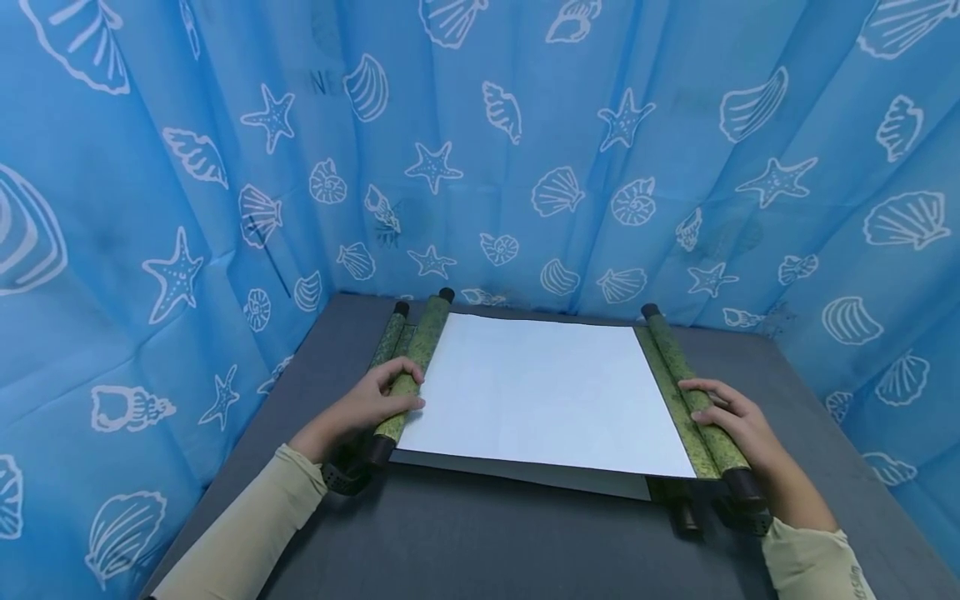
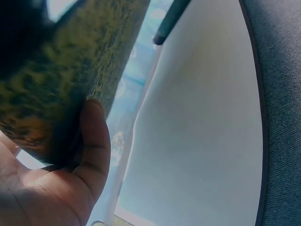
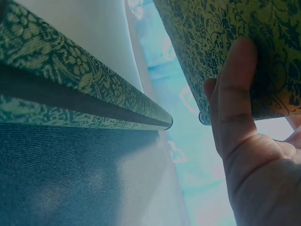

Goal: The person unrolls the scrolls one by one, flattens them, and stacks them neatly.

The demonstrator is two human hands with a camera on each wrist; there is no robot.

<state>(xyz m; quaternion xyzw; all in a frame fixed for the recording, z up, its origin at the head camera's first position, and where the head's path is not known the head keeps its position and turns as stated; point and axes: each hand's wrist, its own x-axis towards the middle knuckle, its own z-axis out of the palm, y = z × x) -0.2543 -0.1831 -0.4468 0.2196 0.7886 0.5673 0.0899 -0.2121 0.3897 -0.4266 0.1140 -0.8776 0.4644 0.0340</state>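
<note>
A hanging scroll is spread open above the table, its blank white paper (image 1: 540,392) stretched between two rolled ends in green patterned brocade with dark knobs. My left hand (image 1: 363,400) grips the left roll (image 1: 426,333), thumb near the paper's edge. Fingers of my right hand (image 1: 742,425) curl over the right roll (image 1: 678,358). Below it lies a second scroll, mostly hidden, with a strip of its white sheet (image 1: 525,477) and its left roll (image 1: 388,340) showing. In the right wrist view, a lower brocade roll (image 3: 89,75) is apart from the held one (image 3: 202,52).
A dark grey cloth-covered table (image 1: 480,542) lies beneath both scrolls. Blue curtains (image 1: 487,167) printed with white shells and starfish hang behind it and at both sides, close to the table's back edge. A dark knob (image 1: 685,518) of the lower scroll shows near my right wrist.
</note>
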